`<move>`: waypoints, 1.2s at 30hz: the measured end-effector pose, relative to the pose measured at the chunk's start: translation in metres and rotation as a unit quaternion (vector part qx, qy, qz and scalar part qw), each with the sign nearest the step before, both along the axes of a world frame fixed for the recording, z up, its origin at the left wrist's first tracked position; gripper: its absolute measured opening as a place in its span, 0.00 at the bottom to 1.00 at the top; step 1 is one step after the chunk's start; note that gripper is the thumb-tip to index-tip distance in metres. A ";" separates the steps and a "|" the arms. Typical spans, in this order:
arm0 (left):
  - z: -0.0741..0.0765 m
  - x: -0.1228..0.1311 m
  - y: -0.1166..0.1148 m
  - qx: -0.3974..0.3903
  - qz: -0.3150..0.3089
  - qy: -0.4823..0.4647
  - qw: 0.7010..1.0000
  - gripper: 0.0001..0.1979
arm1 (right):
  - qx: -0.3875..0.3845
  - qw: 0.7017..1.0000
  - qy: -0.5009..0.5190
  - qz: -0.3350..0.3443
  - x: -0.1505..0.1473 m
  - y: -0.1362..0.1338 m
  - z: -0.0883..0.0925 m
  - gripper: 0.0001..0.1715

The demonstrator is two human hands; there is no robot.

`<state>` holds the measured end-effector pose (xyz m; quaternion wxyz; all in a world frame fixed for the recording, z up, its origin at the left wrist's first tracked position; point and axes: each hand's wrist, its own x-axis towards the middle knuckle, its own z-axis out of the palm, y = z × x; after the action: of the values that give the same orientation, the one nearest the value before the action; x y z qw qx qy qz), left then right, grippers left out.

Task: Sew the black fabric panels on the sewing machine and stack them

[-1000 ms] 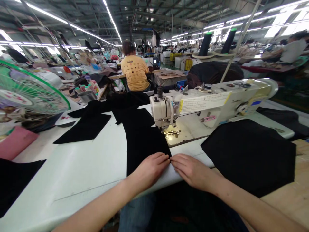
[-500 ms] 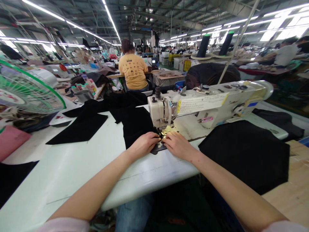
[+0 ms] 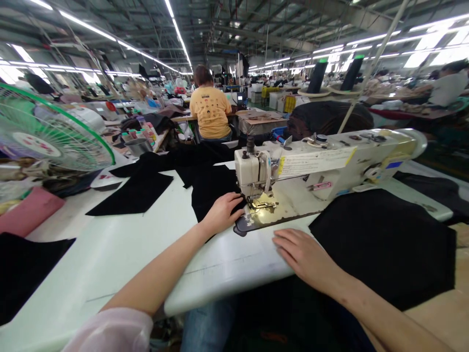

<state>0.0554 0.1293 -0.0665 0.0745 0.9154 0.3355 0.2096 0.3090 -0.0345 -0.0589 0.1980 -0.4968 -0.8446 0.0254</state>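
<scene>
My left hand (image 3: 222,213) rests on a strip of black fabric (image 3: 210,188) just left of the presser foot (image 3: 261,201) of a white sewing machine (image 3: 322,159); its fingers curl over the cloth edge. My right hand (image 3: 302,254) lies flat and open on the white table (image 3: 146,254), in front of the machine bed, holding nothing. To its right lies a large black fabric piece (image 3: 381,244).
Another black piece (image 3: 134,193) lies at the table's left, and a green fan (image 3: 47,132) stands beyond it. A pink item (image 3: 31,210) lies near the left edge. A person in a yellow shirt (image 3: 210,110) sits at the station ahead. Two dark thread cones (image 3: 317,76) rise behind the machine.
The black strip has moved away from me, past the needle. My hands went from the table's front edge to the presser foot; since then my right hand has drawn back toward me.
</scene>
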 end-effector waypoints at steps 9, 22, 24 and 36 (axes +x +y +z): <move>0.003 -0.026 -0.020 0.028 -0.069 0.050 0.996 0.16 | -0.002 0.960 -0.043 -0.278 0.092 -0.009 -0.006 0.25; 0.010 -0.046 0.042 -0.007 0.028 0.161 0.987 0.24 | -0.040 0.963 -0.032 -0.264 0.076 0.000 -0.003 0.09; 0.011 -0.055 0.074 -0.020 0.107 0.204 0.973 0.26 | -0.051 0.963 -0.032 -0.262 0.077 -0.002 0.002 0.07; 0.024 -0.041 0.073 -0.015 0.166 0.173 0.971 0.24 | -0.057 0.962 0.003 -0.267 0.076 -0.006 0.009 0.10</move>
<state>0.0147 0.2019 -0.0425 -0.0065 0.8681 0.4936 0.0520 0.3847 -0.0409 -0.0497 0.1714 -0.7144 -0.6781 0.0217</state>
